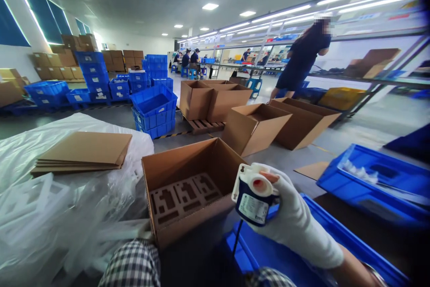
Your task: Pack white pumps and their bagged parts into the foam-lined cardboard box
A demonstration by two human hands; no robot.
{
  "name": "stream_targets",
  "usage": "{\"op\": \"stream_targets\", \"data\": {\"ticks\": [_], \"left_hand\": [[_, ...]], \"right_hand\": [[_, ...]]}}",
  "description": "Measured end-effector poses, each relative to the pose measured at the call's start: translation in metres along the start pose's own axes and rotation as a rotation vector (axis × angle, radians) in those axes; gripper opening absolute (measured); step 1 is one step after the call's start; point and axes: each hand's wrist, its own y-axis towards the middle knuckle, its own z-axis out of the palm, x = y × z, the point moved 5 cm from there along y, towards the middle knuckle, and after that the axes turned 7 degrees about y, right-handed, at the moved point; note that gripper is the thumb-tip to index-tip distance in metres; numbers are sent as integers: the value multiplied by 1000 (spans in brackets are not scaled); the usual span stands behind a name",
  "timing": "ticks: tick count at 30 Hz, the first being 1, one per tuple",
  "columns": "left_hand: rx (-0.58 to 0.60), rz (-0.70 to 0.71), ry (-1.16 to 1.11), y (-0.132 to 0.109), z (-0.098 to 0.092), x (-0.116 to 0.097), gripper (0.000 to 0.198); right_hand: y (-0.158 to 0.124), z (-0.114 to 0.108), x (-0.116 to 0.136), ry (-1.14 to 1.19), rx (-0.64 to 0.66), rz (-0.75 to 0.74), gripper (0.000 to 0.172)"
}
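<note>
Evidently the step in hand is holding up one device (257, 197), dark blue and white, by itself: the gloved right hand (290, 215) is closed round its right side, with the label (252, 208) turned towards the wearer and a black cable (237, 235) hanging down under the grip. No left hand can be made out. Just left of the grip stands an open carton (201, 220), and inside it lies a grey tray (175, 198) with shaped cut-outs; below the grip is a blue tub (247, 255). As I judge it, any move from here calls for a firm hold, a turn of the wrist if the device must face another way, and care that the cable does not snag on the carton's edge or the tub's rim. As for writing, the label carries several fine lines, too blurred to read; larger letters at its lower right corner may be "tmc", but I cannot be sure, and no brand is certain. Far left of the grip, beyond the flat sheets (87, 148), pale slips mark the stacked crates (94, 79), too small to read.
</note>
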Motion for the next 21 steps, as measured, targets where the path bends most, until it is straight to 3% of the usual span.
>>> {"op": "stream_targets", "data": {"ticks": [5,10,13,16,19,21], "left_hand": [[-19,28,111,-37,-53,-20,46],[-106,79,553,-52,-100,-76,35],[-192,161,916,-32,-133,-110,28],[-184,296,1285,7,-153,-128,22],[-79,375,1527,52,-160,-122,18],[81,303,1596,83,-160,-100,16]], "right_hand": [[0,10,-26,-32,21,14,90],[5,34,-47,-62,88,-19,87],[8,50,-67,-74,153,-43,79],[8,71,-96,-60,231,-58,76],[3,105,-128,-25,334,-113,77],[-3,138,-150,6,449,-73,72]]}}
